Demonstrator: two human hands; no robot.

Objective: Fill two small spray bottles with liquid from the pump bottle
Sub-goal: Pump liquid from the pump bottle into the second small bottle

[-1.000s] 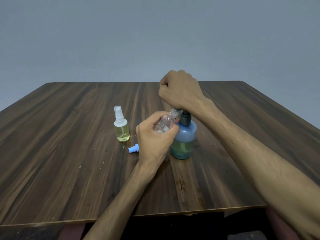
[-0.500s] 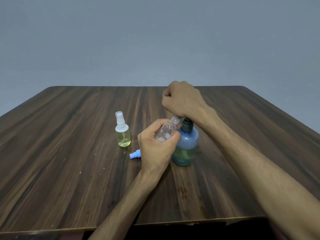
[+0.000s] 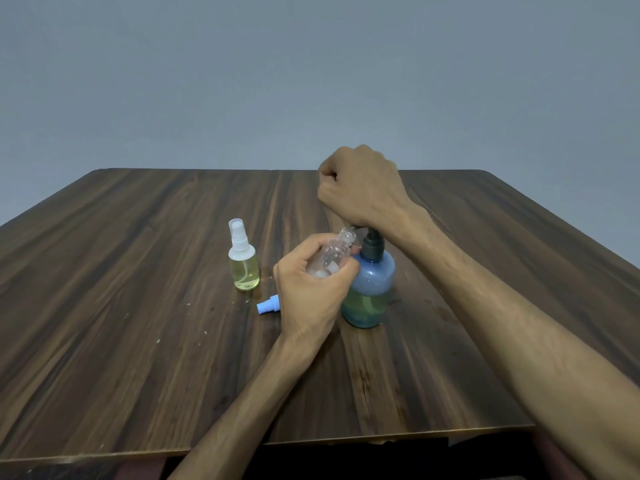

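Left hand (image 3: pixel 311 289) grips a tilted clear bottle (image 3: pixel 332 258) at the pump bottle (image 3: pixel 370 289). Right hand (image 3: pixel 360 188), fisted at twelve o'clock, hides the pump head.

head view | worn on head, faces forward and down | near, over wooden table (image 3: pixel 145 341) | single view

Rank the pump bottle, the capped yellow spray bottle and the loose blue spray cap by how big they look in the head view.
1. Pump bottle, largest.
2. Capped yellow spray bottle, clearly smaller.
3. Loose blue spray cap, smallest, partly hidden behind the left hand.
All stand at similar depth, so the order seems safe.
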